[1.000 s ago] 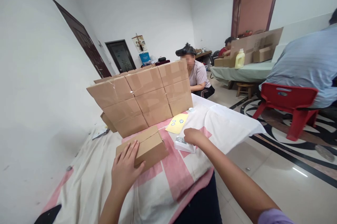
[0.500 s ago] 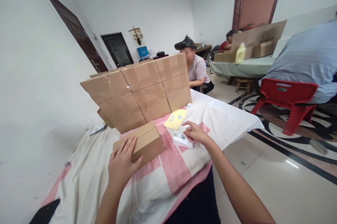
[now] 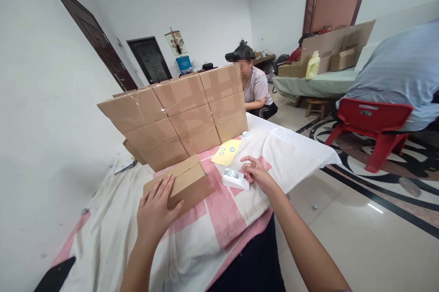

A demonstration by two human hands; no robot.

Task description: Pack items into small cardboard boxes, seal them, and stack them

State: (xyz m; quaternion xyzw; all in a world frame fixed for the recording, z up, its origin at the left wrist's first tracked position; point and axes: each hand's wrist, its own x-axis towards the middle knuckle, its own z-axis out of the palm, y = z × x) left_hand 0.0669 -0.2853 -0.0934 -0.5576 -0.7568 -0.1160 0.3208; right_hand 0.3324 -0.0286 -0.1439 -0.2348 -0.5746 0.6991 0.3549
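My left hand (image 3: 158, 207) lies flat with its fingers spread on the top of a closed cardboard box (image 3: 192, 180). To the right, my right hand (image 3: 256, 174) is at the right end of a white tape dispenser (image 3: 236, 183) with a clear roll in it. The index finger points outward while the thumb and other fingers are bent together. Whether tape is between them is too small to make out. A yellow sheet (image 3: 224, 157) with small drawn shapes lies just behind the dispenser.
A tall cardboard partition (image 3: 174, 118) stands across the table behind the box. Pink and white cloth (image 3: 226, 219) covers the table. Beyond the partition a person (image 3: 259, 86) crouches. A red plastic chair (image 3: 375, 120) with another person is at right; a dark phone-like object (image 3: 56, 276) lies lower left.
The whole view has shifted slightly. My right hand has moved a little at the dispenser's end, its fingers bending closer together. My left hand stays on the box.
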